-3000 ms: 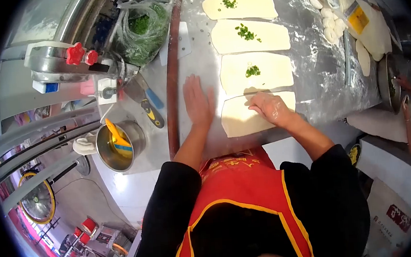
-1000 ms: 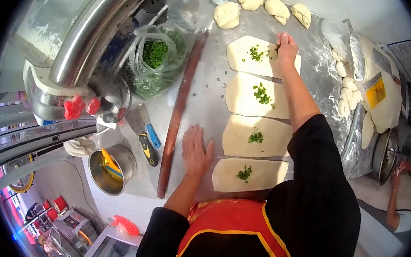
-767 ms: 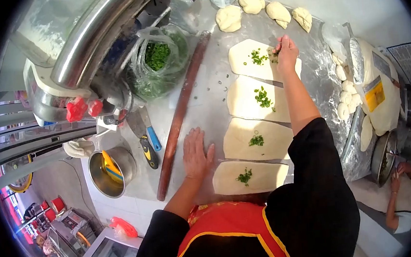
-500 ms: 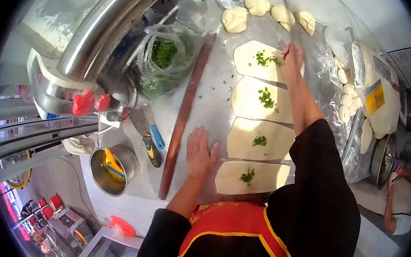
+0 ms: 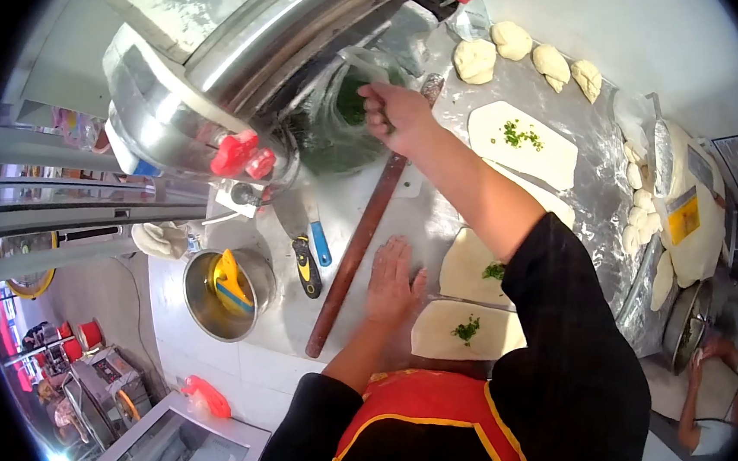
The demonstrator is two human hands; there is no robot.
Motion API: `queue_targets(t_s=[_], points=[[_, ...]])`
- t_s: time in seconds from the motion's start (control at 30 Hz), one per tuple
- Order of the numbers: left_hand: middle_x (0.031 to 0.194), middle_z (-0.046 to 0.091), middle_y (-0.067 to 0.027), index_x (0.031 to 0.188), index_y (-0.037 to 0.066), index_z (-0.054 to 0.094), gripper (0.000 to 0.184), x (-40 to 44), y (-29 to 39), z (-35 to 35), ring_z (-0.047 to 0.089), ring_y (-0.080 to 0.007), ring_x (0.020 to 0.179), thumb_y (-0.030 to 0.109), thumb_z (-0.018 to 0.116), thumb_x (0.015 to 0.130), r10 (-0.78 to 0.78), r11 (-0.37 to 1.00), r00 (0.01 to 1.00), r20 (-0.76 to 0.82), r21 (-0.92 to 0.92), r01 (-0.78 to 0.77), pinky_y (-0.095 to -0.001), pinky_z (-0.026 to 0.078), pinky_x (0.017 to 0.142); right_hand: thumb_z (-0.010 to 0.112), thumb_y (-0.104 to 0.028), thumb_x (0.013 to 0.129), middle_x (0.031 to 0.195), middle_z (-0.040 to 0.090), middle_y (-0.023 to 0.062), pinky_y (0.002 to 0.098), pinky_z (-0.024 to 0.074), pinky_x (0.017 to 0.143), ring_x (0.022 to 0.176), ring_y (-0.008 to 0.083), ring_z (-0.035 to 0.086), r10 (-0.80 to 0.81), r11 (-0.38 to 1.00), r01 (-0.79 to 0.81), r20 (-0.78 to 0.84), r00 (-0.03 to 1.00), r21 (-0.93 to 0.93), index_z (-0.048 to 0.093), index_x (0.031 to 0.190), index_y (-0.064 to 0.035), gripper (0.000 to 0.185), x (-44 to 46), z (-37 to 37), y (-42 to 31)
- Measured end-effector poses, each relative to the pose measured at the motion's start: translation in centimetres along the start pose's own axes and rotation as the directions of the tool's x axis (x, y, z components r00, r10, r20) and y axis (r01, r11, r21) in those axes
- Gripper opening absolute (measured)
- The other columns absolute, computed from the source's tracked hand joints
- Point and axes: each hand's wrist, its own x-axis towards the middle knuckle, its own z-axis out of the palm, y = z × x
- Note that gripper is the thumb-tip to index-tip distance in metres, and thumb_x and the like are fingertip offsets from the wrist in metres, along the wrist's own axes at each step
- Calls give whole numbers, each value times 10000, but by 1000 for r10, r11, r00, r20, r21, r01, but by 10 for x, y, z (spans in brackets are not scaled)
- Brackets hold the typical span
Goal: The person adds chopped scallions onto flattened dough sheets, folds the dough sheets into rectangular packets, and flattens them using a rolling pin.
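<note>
My right hand (image 5: 399,117) is closed, with its fingers curled, over the edge of a clear plastic bag (image 5: 315,148) of chopped green onions (image 5: 348,102). What its fingers hold, if anything, is hidden. My left hand (image 5: 393,279) lies flat on the metal table, fingers spread, between the rolling pin (image 5: 361,242) and the flat dough pieces. Several dough sheets lie in a row; the far sheet (image 5: 486,126) and the near sheet (image 5: 433,334) each carry a small heap of green onion. My right forearm covers part of the middle sheets.
A metal pot (image 5: 261,287) with a yellow-handled tool stands left, near a blue-handled scraper (image 5: 322,245) and a black-and-yellow-handled scraper (image 5: 306,266). Dough balls (image 5: 474,61) line the back. A large sack (image 5: 696,196) sits right. Another person's arm (image 5: 692,396) shows lower right.
My right hand has moved left from the far dough sheet to the bag of green onions. My left hand stays flat on the table. The camera view has shifted.
</note>
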Motion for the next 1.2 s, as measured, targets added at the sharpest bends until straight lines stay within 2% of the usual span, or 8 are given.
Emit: queue_targets(t_s=[0.17,0.27,0.37,0.5,0.67,0.83,0.93,1.2], points=[[1307,472,-170,1212,-9,492,473,0,-2,0,434,-347,1251,192,649,814,-6,999,1000,1,-46,6,-474,343,1066,444,-355,963,802,577,69,291,435,599,665,165,548,-515,815,435,-134,847,-382,572,1031,-27,358,95,14,19],[1306,479,-163,1206,-7,504,472,-1,0,0,436,-339,1253,204,653,811,-18,999,1000,-17,-28,18,-470,337,1072,453,-369,955,1079,577,115,287,418,832,950,183,552,-510,803,409,-142,849,-434,562,1158,-19,419,69,29,18],[1304,486,-158,1204,-2,513,470,-3,-2,4,438,-333,1254,211,657,811,-31,1000,1000,0,1,31,-468,334,1076,468,-357,951,1293,511,137,299,361,1003,1180,192,484,-323,901,282,-76,943,-329,525,1273,-26,465,15,31,3],[1315,482,-162,1219,6,509,477,-4,-2,5,431,-338,1259,220,652,817,-11,1000,1000,-10,8,11,-473,326,1080,471,-303,973,1226,570,113,326,396,1023,1129,195,539,-370,910,378,74,926,-170,523,1248,18,426,-41,-12,-9],[1320,478,-166,1223,5,506,478,-5,0,3,423,-342,1266,223,646,820,-12,1000,1000,-7,21,12,-474,311,1089,413,-240,997,1192,585,137,311,455,959,1092,192,562,-488,861,420,-233,841,-286,521,1224,42,378,-66,-124,-36],[1322,481,-176,1224,4,504,462,-3,2,4,420,-348,1268,222,628,836,-8,1000,1000,-5,24,9,-472,306,1091,286,-274,1028,1211,535,241,399,457,1013,1154,327,533,-334,866,406,-267,904,293,457,1196,113,455,-100,-187,-65],[1321,483,-184,1227,2,502,457,-3,-1,6,420,-359,1265,209,622,838,31,999,999,-6,31,-31,-473,304,1091,230,-280,1035,1212,520,275,446,442,1034,1176,377,511,-357,848,435,-279,891,303,427,1200,135,488,-120,-196,-66],[1345,450,-220,1302,-26,427,489,12,17,3,399,-388,1271,152,583,874,84,992,996,41,-96,-79,-468,307,1073,337,-261,1028,1126,593,224,380,532,917,1039,287,610,-380,892,447,-416,826,72,485,1185,98,419,-168,-212,-36]])
